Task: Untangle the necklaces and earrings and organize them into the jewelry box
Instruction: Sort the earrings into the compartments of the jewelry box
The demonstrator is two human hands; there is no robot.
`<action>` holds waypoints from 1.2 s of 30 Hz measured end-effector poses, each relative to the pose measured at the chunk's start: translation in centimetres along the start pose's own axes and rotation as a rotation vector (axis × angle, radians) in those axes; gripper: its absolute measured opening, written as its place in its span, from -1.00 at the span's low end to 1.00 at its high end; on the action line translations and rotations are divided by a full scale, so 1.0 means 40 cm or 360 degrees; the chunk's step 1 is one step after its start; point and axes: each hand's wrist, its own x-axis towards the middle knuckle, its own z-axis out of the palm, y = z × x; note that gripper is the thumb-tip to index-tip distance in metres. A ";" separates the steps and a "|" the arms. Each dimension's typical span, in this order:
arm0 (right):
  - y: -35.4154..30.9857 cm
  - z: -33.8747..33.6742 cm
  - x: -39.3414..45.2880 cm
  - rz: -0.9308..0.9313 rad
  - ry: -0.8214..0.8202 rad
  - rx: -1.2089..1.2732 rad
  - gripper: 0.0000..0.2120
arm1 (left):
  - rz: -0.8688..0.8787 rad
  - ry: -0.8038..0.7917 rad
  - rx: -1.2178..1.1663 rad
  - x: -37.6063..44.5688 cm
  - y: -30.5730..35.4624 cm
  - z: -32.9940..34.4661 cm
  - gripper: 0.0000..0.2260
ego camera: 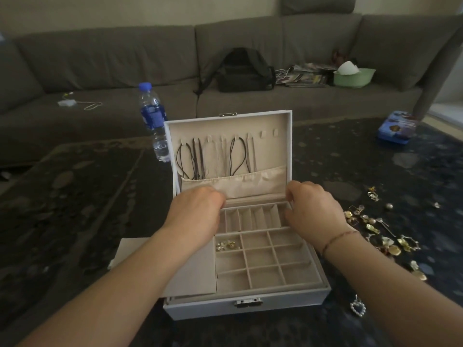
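Note:
The white jewelry box [200,313] stands open on the carpet in front of me, its lid [289,146] upright. Several dark cord necklaces [193,159] and thin pale chains hang from the lid's hooks into a fabric pocket [253,184]. A few gold earrings [226,245] lie in one compartment of the beige tray; the other compartments look bare. My left hand [198,214] is curled at the pocket's left edge. My right hand [313,209] is curled at the pocket's right end. What the fingers hold is hidden.
Several loose gold earrings [375,229] and a pearl heart piece [357,307] lie on the carpet to the right. A water bottle [152,121] stands behind the box on the left, a blue tin [397,127] far right. A backpack [241,71] sits on the sofa.

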 end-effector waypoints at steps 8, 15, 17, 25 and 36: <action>-0.018 0.017 0.019 -0.0056 0.0006 -0.0170 -0.89 | -0.0076 -0.0010 0.0113 0.009 0.015 0.004 -0.91; -0.031 0.018 0.013 -0.0134 -0.0026 -0.0304 -0.91 | -0.0267 -0.0041 0.0124 0.001 0.026 -0.023 -0.86; -0.034 0.019 0.009 -0.0137 -0.0022 -0.0316 -0.90 | -0.0309 -0.0105 0.0200 0.006 0.031 -0.028 -0.76; -0.018 0.027 0.004 -0.0123 0.0064 -0.0261 -0.86 | -0.0385 -0.0270 0.0268 0.032 0.056 -0.044 -0.91; -0.020 0.015 -0.002 -0.0137 0.0155 -0.0228 -0.91 | -0.0382 -0.0394 0.0388 0.029 0.070 -0.045 -0.71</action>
